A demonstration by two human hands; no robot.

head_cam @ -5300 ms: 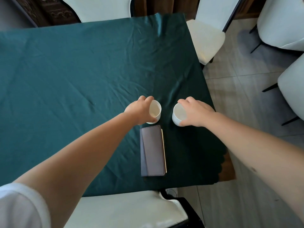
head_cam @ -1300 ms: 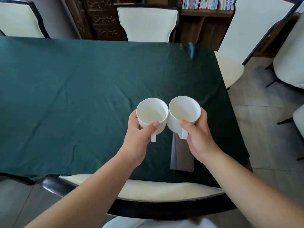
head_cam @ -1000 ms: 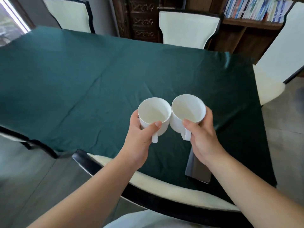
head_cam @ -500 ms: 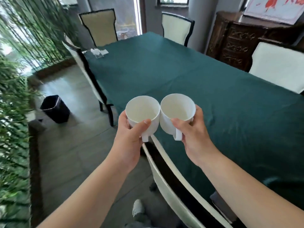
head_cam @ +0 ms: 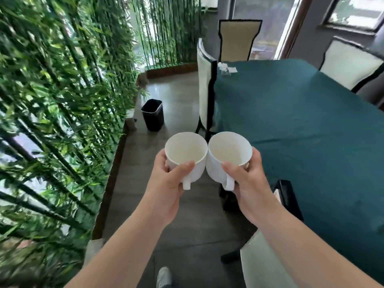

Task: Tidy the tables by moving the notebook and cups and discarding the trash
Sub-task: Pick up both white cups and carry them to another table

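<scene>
I carry two white cups side by side over the floor, rims touching, both empty. My left hand (head_cam: 166, 183) grips the left cup (head_cam: 187, 150). The right cup (head_cam: 228, 150) is held by my right hand (head_cam: 249, 183), with its handle toward me. Crumpled clear and white trash (head_cam: 226, 70) lies on the far corner of the green-clothed table (head_cam: 301, 121). A black trash bin (head_cam: 153, 114) stands on the floor ahead. The notebook is out of view.
A bamboo plant wall (head_cam: 52, 121) runs along the left. White chairs with black trim stand at the table: one (head_cam: 204, 86) at its left side, one (head_cam: 239, 39) at the far end, another (head_cam: 351, 63) at the right. Grey floor (head_cam: 182, 215) lies between plants and table.
Since the cups were lifted off the table, the view has swung left, away from the notebook. Now the bamboo wall, the bin and the floor fill the view; both hands keep their cups.
</scene>
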